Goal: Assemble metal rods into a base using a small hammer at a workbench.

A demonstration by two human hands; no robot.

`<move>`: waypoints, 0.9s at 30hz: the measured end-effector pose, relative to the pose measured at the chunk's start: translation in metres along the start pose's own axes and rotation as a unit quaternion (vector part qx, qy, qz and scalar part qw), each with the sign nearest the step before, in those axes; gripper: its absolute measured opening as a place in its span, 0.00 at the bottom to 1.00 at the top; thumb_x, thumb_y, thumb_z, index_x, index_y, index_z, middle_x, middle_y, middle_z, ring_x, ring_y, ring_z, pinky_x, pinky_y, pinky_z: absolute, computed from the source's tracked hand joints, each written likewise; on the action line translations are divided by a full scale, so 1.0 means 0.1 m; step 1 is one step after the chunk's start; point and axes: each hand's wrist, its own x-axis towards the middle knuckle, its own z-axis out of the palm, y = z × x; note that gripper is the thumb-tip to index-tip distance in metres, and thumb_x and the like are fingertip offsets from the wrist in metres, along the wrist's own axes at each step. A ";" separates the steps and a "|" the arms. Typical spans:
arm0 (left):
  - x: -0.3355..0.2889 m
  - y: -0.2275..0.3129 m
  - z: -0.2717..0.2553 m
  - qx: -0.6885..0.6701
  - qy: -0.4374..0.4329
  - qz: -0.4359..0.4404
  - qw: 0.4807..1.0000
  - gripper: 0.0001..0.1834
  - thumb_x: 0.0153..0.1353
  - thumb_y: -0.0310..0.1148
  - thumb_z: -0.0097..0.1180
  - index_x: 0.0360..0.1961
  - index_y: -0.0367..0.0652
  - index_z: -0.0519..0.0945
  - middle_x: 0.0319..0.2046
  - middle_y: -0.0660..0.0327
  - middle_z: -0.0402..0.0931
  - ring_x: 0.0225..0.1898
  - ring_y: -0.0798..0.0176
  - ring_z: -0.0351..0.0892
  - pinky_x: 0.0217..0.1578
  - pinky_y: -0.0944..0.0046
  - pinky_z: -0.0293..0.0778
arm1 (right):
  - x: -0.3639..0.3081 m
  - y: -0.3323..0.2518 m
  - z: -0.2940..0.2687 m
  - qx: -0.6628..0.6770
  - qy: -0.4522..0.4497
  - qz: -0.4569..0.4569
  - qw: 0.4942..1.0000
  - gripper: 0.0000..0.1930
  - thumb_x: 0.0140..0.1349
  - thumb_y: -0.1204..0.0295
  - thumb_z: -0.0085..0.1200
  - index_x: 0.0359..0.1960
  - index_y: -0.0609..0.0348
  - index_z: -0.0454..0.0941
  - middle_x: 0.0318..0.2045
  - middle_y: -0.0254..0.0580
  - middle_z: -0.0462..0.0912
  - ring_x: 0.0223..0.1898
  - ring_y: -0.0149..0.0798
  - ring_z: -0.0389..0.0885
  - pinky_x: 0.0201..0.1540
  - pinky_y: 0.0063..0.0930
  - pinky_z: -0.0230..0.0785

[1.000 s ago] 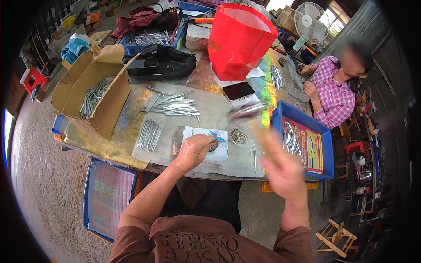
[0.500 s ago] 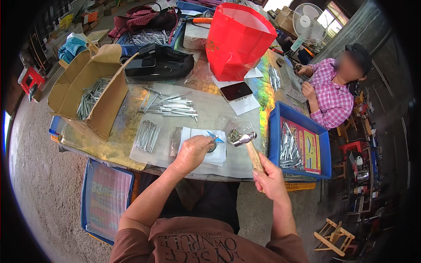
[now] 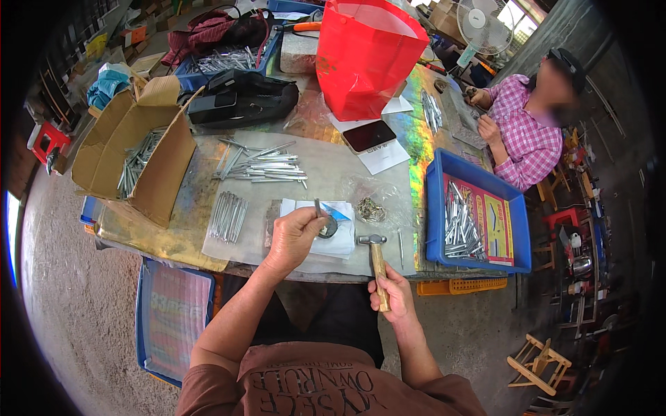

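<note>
My left hand (image 3: pixel 297 239) is closed, fingertips pinching a short grey metal rod (image 3: pixel 318 207) that stands up from them. Beside those fingertips a round dark disc (image 3: pixel 329 227) lies on white paper sheets (image 3: pixel 344 245) with a blue marking. My right hand (image 3: pixel 393 295) is wrapped round the wooden handle of a hammer (image 3: pixel 378 263), its steel head over the table's front part. To the right of the hammer head lies a single thin metal rod (image 3: pixel 401 248). Small brassy metal parts (image 3: pixel 370 210) sit in a clear plastic bag just beyond.
A row of rods (image 3: pixel 228 218) and a loose rod pile (image 3: pixel 267 165) lie left. A cardboard box (image 3: pixel 166 177) stands far left, a blue tray (image 3: pixel 436 215) right. Beyond are a phone (image 3: pixel 368 136) and red bag (image 3: pixel 368 62). A person (image 3: pixel 531 121) works at right.
The hammer has come down toward me and to the left with my right hand. My left hand has shifted left and slightly nearer, and the rod in its fingers now shows. The view has shifted slightly.
</note>
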 end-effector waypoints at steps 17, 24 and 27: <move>-0.10 -0.03 -0.08 -0.394 0.060 -0.178 0.900 0.08 0.57 0.30 0.48 0.32 0.35 0.71 0.25 0.58 0.73 0.25 0.68 0.74 0.25 0.73 0.72 | 0.06 0.05 0.16 -0.186 0.025 -0.057 0.980 0.28 0.59 0.70 0.37 0.61 0.52 0.43 0.16 0.42 0.72 0.12 0.32 0.70 0.14 0.21 0.63; -0.19 0.01 -0.10 -0.403 0.051 -0.182 0.895 0.08 0.57 0.31 0.48 0.32 0.36 0.71 0.25 0.57 0.73 0.26 0.67 0.74 0.25 0.72 0.72 | 0.04 -0.08 0.03 -0.701 0.118 -0.245 0.659 0.17 0.57 0.68 0.43 0.47 0.62 0.67 0.17 0.42 0.72 0.17 0.36 0.74 0.23 0.30 0.66; -0.26 0.11 -0.06 -0.410 0.044 -0.196 0.890 0.08 0.57 0.31 0.49 0.30 0.36 0.71 0.25 0.57 0.74 0.26 0.67 0.74 0.25 0.71 0.71 | 0.02 -0.19 0.16 -0.595 0.136 -0.376 0.697 0.09 0.54 0.71 0.47 0.35 0.63 0.72 0.20 0.42 0.72 0.20 0.34 0.74 0.25 0.26 0.65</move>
